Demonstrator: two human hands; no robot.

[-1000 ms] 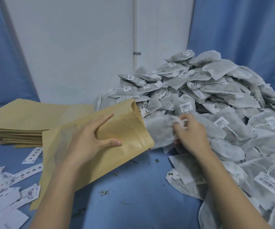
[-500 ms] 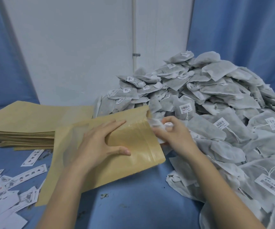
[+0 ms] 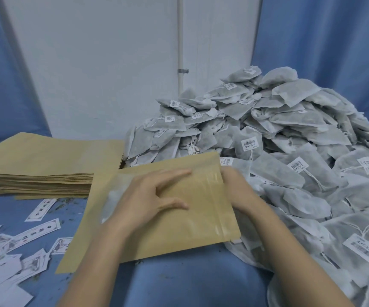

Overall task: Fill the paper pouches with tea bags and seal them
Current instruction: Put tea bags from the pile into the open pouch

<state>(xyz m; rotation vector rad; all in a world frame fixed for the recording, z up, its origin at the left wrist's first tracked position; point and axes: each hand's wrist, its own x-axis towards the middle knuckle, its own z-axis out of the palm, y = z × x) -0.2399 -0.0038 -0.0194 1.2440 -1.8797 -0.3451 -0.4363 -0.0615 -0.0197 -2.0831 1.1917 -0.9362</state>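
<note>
Fingers of the left hand lie spread and nearly straight across the upper face of the paper pouch, the thumb stretched along its middle; they press flat on the paper and curl round nothing. At the pouch's open mouth, on the side that faces the heap, the right hand meets the pouch's edge. Its fingers reach past that edge and are hidden by the paper, so whether they hold anything cannot be told.

From the head camera, the pouch lies tilted on the blue tabletop, with a translucent window under the left wrist and a glossy strip along the mouth. Just beyond the mouth rises a big pile of tea bags, grey-white with barcode tags on strings; the pile spreads round the right forearm. On the pouch's far side, away from the pile, sits a stack of flat pouches. Nearer the person than that stack, loose printed labels lie scattered, and one corner of the pouch covers a few of them.
</note>
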